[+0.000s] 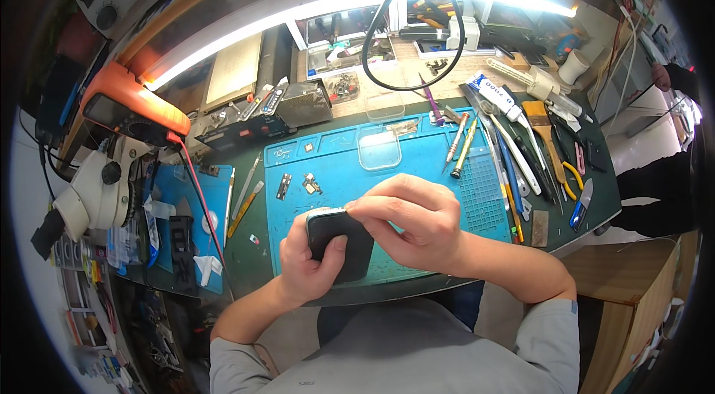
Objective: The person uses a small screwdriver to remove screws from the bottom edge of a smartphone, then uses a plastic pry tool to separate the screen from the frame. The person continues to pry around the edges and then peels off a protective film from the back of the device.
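Above the near part of the blue work mat point(439, 197), my left hand point(307, 267) is wrapped round a dark smartphone point(359, 254), its thumb lying across the front. The phone is tilted, its top edge pointing away from me. At the phone's upper right corner, the thumb and index finger of my right hand point(417, 226) are pinched together. Whatever sits between those fingertips, if anything, is hidden. Small electronic parts point(311, 184) lie on the mat left of the phone, and a clear plastic lid point(379, 148) rests beyond it.
Screwdrivers point(465, 147), a brush point(547, 133), a white glue tube point(495, 100) and yellow-handled pliers point(572, 182) crowd the right side. An orange multimeter point(138, 107) and microscope point(93, 197) stand at left. A black cable loop point(363, 51) hangs ahead. Another person point(663, 170) stands far right.
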The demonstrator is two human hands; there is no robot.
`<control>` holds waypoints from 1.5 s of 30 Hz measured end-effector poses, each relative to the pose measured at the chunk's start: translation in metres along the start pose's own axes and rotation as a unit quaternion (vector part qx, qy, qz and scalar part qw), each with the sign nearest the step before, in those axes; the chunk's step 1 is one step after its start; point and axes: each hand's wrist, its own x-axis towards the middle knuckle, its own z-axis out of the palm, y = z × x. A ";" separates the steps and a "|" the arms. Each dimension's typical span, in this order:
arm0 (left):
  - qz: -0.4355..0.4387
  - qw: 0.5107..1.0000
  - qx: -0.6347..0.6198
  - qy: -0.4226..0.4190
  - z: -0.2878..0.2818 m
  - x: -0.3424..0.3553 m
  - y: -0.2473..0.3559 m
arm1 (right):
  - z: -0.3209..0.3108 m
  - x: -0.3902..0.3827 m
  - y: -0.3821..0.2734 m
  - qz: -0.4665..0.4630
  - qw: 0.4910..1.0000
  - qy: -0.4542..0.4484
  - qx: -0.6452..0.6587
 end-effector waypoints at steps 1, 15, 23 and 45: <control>0.000 1.000 -0.002 0.001 0.000 0.000 0.000 | 0.000 0.000 0.000 0.001 1.000 -0.001 -0.001; 0.001 1.000 0.013 -0.013 -0.003 0.002 0.004 | 0.006 -0.005 0.013 -0.176 0.980 0.027 -0.089; 0.025 0.999 0.022 -0.009 -0.003 0.001 0.004 | 0.009 -0.002 0.004 -0.092 0.995 0.011 -0.042; 0.049 0.998 0.029 -0.008 -0.002 0.000 0.004 | 0.007 -0.002 -0.002 -0.007 1.000 0.005 0.005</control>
